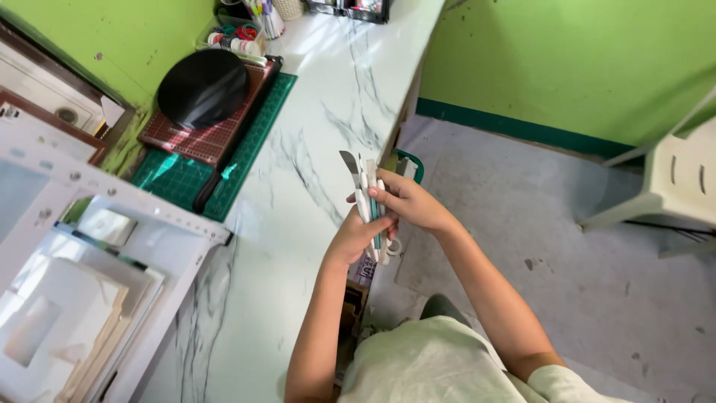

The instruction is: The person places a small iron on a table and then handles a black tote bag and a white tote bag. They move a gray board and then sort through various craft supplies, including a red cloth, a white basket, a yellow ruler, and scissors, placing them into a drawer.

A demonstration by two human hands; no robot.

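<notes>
Both my hands hold a bundle of several thin white and teal craft tools [369, 195], one with a grey blade tip pointing up. My left hand [356, 237] grips the bundle from below. Around its middle, from the right, my right hand [409, 201] wraps its fingers. The hands are over the right edge of a white marble-patterned counter [313, 127]. Behind the tools a teal-edged object at the counter's edge is partly hidden.
A green cutting mat [195, 179] with a red gridded board [224, 119] and a black dome-shaped object [203, 86] lies at the back left. White picture frames [89, 254] are stacked at the left. A cup of pens [262, 16] stands far back. A white plastic chair [671, 186] is on the right.
</notes>
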